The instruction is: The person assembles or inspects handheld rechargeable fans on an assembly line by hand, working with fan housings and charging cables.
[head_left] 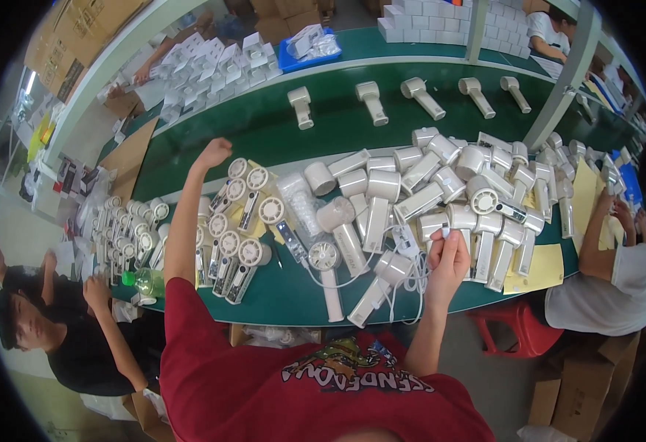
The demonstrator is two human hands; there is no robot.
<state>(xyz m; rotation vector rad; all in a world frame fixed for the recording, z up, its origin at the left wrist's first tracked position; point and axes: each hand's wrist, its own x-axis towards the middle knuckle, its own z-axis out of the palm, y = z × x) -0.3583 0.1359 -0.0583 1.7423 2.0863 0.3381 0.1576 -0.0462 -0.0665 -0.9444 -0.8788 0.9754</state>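
My left hand (214, 152) is stretched out over the near edge of the green conveyor belt, above the opened fans. Its fingers are curled, and whatever may be in them is hidden. My right hand (449, 258) pinches a small white piece (444, 232) between thumb and fingertips, over the pile of white handheld fans (420, 197). Beside that hand hangs a looped white cable (411, 276). A fan with its round grille showing (325, 258) lies in front of me. Left of it are several opened fans (250, 254) with bare circuit boards in their handles.
Several fan bodies lie spaced along the green belt (256, 136). Beyond it stand white boxes (223, 70) and a blue tray (308, 50). A metal post (570, 74) rises at the right. Co-workers sit at both sides. A green-capped bottle (146, 281) lies near my left arm.
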